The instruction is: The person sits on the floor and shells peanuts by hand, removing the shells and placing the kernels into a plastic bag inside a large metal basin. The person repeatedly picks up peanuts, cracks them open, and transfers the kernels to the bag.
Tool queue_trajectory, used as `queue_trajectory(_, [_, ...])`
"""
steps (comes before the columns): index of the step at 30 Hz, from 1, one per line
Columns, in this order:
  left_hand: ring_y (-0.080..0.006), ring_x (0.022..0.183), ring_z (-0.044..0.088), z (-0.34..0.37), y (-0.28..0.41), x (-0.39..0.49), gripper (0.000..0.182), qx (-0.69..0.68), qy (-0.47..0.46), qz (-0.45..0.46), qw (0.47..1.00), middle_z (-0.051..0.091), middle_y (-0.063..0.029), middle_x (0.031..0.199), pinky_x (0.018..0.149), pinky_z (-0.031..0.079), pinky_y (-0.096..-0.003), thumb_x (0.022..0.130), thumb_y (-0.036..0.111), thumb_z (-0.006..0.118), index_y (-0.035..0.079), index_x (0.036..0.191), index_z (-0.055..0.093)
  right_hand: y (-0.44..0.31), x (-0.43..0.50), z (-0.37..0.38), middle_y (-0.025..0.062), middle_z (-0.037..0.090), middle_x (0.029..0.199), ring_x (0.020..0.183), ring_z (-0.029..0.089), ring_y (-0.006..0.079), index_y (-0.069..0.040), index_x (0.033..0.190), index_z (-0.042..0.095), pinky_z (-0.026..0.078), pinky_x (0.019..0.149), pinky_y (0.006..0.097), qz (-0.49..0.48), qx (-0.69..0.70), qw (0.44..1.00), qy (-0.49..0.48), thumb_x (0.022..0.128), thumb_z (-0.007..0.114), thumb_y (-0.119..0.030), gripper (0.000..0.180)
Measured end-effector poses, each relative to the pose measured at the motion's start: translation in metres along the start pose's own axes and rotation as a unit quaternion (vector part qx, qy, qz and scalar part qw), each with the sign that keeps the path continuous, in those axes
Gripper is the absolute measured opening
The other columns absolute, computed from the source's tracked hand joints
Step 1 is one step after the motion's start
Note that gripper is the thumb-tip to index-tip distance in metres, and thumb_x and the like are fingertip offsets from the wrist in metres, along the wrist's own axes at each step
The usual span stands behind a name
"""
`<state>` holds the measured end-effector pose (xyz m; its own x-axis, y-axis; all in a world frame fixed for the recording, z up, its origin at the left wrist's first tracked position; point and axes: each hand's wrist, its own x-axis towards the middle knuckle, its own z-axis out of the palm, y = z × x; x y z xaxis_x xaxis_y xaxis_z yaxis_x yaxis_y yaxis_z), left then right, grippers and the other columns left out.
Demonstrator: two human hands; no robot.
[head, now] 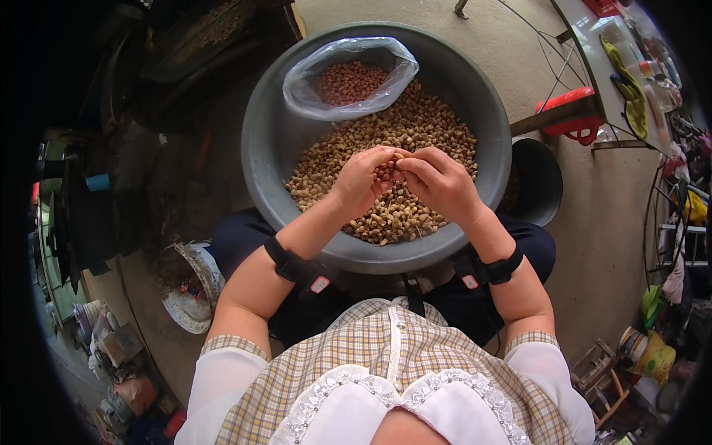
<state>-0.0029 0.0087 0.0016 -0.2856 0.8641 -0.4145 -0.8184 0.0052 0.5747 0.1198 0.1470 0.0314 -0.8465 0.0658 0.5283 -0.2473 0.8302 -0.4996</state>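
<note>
A large grey plastic basin (261, 183) stands in front of me, holding a heap of unshelled peanuts (384, 228). Above that heap my two hands meet. Several reddish shelled kernels (384, 171) lie cupped in my left hand (361, 181). My right hand (439, 178) pinches a peanut pod (399, 157) at its fingertips, close against the left fingers. Toward the far side of the basin a clear plastic bag (303, 97) sits with its mouth wide, and red peanut kernels (351, 83) fill its bottom.
Right of the basin is a dark bucket (548, 183). Beyond it a table (601, 44) carries a yellow-green cloth (628, 89), with a red plastic container (567, 114) beneath. A white bucket (203, 278) with litter inside lies by my left knee. A small wooden stool (601, 378) is at lower right.
</note>
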Motion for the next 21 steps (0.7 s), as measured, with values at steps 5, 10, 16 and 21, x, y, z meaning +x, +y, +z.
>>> queue_trajectory(5, [-0.0056,0.071,0.057,0.001,0.001,0.0,0.022,0.028,0.039,-0.04,0.998,0.063,-0.0023,0.087,0.055,0.044,-0.0167,0.1,0.014,0.047,-0.001,0.11,0.061,0.018,0.0,-0.03,0.0094,0.061,0.085,0.07,0.065,0.0231,-0.002,0.095,0.065,0.054,0.062,0.0328,0.148,0.037,0.987,0.042,0.082,0.067,-0.001,0.014])
queue_trajectory(10, [-0.0031,0.067,0.054,-0.002,-0.003,0.0,0.022,0.047,0.046,-0.046,0.997,0.061,0.0001,0.085,0.051,0.041,-0.0148,0.102,0.018,0.05,0.0,0.109,0.061,0.069,-0.028,-0.113,0.0146,0.065,0.094,0.079,0.066,0.0303,0.0,0.096,0.065,0.053,0.073,0.0372,0.312,-0.189,0.928,0.077,0.082,0.065,-0.004,0.014])
queue_trajectory(16, [-0.0016,0.058,0.047,-0.004,-0.005,0.002,0.025,0.035,0.054,-0.058,0.996,0.054,0.0033,0.073,0.044,0.035,-0.0152,0.102,0.027,0.05,0.004,0.097,0.059,0.091,-0.054,-0.123,0.0169,0.068,0.092,0.093,0.066,0.0329,-0.001,0.093,0.068,0.052,0.08,0.0393,0.404,-0.221,0.888,0.006,0.08,0.067,-0.005,0.014])
queue_trajectory(21, [-0.0038,0.056,0.047,-0.005,-0.004,0.003,0.031,0.012,0.05,-0.082,0.995,0.055,0.0015,0.073,0.043,0.035,-0.0162,0.103,0.033,0.047,0.007,0.088,0.054,0.064,-0.035,-0.054,0.0124,0.068,0.089,0.09,0.066,0.031,-0.007,0.092,0.071,0.053,0.078,0.037,0.251,-0.01,0.943,-0.22,0.082,0.063,-0.007,0.012])
